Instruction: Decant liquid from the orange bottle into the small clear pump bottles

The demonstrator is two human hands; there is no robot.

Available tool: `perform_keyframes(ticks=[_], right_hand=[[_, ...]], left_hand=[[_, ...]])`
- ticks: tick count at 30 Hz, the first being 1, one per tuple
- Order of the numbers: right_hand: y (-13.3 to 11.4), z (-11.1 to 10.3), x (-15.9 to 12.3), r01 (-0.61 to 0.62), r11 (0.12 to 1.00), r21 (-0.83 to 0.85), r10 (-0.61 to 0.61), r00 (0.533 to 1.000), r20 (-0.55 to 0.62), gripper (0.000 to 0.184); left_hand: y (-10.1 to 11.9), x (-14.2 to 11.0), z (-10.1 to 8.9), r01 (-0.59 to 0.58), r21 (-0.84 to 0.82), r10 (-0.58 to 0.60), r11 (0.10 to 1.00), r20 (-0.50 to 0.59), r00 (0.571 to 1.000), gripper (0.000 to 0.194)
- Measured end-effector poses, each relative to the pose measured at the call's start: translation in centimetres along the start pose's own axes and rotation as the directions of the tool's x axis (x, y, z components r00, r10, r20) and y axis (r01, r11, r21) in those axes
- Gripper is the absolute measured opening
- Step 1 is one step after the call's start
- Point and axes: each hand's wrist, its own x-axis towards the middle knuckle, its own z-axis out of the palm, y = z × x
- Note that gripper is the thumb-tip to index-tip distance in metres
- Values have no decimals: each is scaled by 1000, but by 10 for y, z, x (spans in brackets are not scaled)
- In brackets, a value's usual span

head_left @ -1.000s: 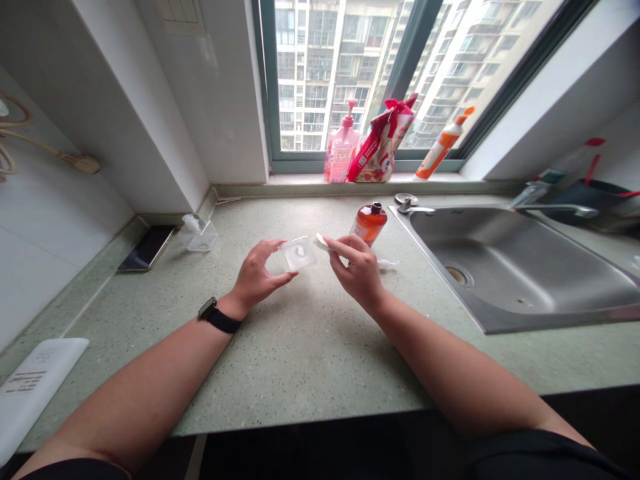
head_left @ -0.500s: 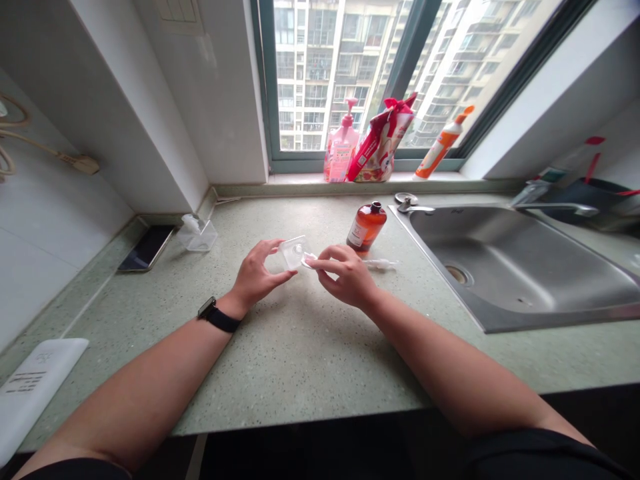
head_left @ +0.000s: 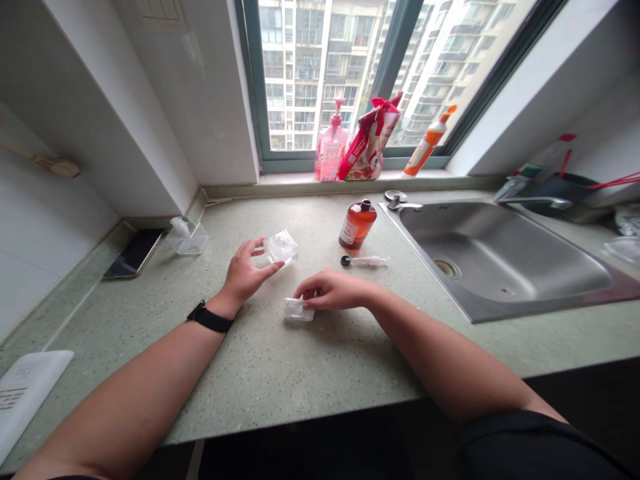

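Left hand [head_left: 245, 273]: open, fingertips at the clear box [head_left: 283, 248], not clenched.
Right hand [head_left: 333, 290]: curled, pressing white tissue [head_left: 299, 309] onto the counter [head_left: 280, 373].
Risk: a careless nudge could roll the dropper [head_left: 364, 261] toward the sink [head_left: 425, 263].

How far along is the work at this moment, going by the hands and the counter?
Done: the dropper lies out on the counter, beside the amber bottle. In hand: the left hand is at a clear square case, and the right hand rests on a folded white pad. Left: the clear box near the phone sits apart, apparently unhandled.
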Motion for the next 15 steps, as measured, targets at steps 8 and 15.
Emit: perform_keyframes(ticks=[8, 15], right_hand=[[4, -4, -5, 49, 940, -337, -121, 973, -198, 23], [4, -61, -46, -77, 943, -324, -108, 849, -517, 20]], left_hand=[[8, -3, -1, -13, 32, 10, 999, 95, 995, 74], [8, -3, -1, -37, 62, 25, 997, 178, 984, 71]])
